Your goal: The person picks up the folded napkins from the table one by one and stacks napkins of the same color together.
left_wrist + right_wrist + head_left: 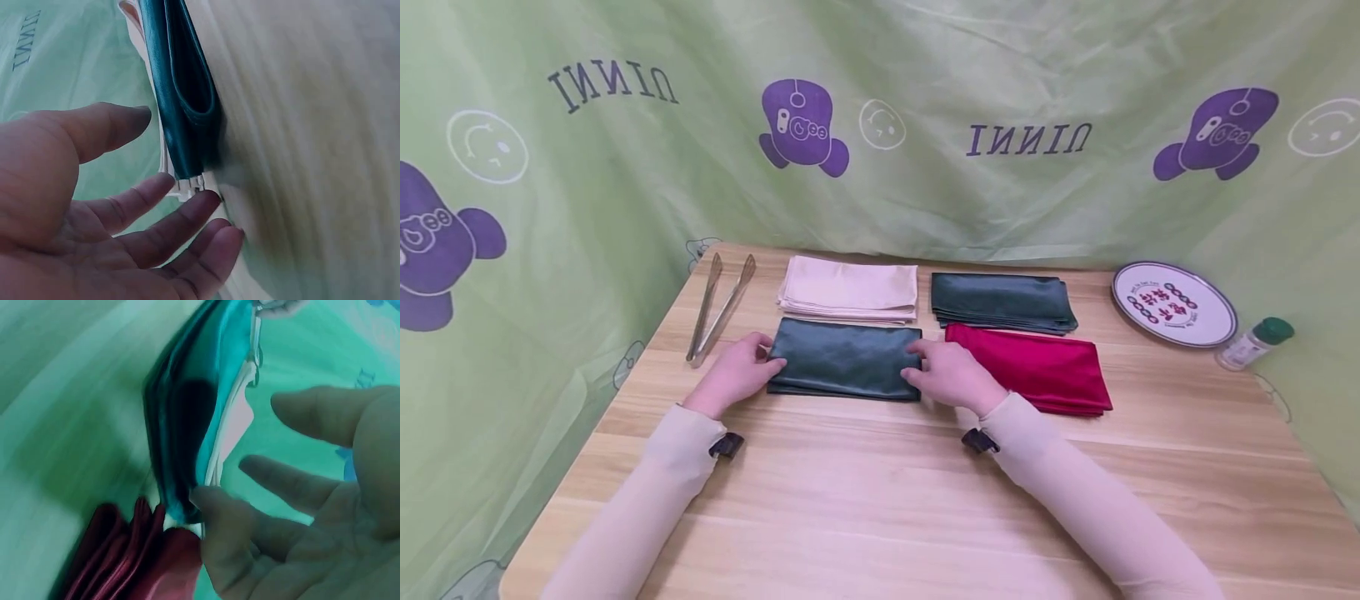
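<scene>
A folded dark green cloth [846, 358] lies flat on the wooden table between both hands. At its left edge is my left hand [737, 371]; in the left wrist view that hand [137, 212] has its fingers spread and loosely bent beside the cloth's folded end [181, 94]. My right hand [951, 372] is at the cloth's right edge. The right wrist view shows this hand [300, 512] with thumb and fingers apart, one fingertip touching or very near the green layers [187, 419]. Neither hand pinches the cloth.
Behind lie folded pink cloths [850, 285] and another dark green stack [1003, 300]. Folded red cloth [1037, 367] sits beside the right hand. Metal tongs [718, 308] lie at the left; a plate [1174, 304] and a green-capped bottle [1255, 342] are at the right.
</scene>
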`<state>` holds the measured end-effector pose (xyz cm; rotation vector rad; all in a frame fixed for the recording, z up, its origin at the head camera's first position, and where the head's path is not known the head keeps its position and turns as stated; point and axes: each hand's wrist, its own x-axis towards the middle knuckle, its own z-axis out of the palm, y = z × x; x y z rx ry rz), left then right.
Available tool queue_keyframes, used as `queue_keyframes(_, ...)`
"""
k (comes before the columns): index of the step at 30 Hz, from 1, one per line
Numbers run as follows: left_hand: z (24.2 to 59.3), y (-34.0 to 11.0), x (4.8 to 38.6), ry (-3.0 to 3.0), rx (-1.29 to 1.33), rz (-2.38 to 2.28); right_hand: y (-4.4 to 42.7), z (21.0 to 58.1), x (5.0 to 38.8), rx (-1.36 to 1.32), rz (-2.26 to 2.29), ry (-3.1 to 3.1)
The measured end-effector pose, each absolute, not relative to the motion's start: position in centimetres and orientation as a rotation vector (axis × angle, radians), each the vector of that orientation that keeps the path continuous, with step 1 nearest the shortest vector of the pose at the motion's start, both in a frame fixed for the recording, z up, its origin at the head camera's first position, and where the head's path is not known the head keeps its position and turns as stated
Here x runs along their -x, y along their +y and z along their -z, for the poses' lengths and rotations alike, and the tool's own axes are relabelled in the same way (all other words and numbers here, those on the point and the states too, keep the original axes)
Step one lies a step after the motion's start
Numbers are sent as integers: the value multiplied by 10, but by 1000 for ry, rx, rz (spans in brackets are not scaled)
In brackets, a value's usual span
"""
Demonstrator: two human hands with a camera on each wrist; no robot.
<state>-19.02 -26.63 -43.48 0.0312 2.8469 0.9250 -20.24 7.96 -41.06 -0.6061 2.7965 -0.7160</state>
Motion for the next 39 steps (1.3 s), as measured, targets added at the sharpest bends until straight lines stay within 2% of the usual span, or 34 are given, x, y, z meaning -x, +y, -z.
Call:
queue_keyframes(6, 431, -260, 194, 2810, 37, -909, 70, 414, 203, 511, 589, 2927)
queue_keyframes(13, 436, -253, 201, 2820, -22, -956, 72, 429, 213, 416, 642, 2842)
queue_keyframes(22, 442, -250, 202, 2748, -26, -1267, 75, 439, 220, 494, 732, 2804)
queue_keyframes(26, 447, -251, 202, 2641, -2, -1460, 80, 442, 222, 496, 916, 2708)
queue_keyframes(33, 457, -254, 204, 2126, 97, -2006, 97, 450, 230, 318, 1540, 2263)
queue_keyframes(39, 457, -255, 205, 1945, 148, -2166, 101, 453, 238, 215, 1797, 1983)
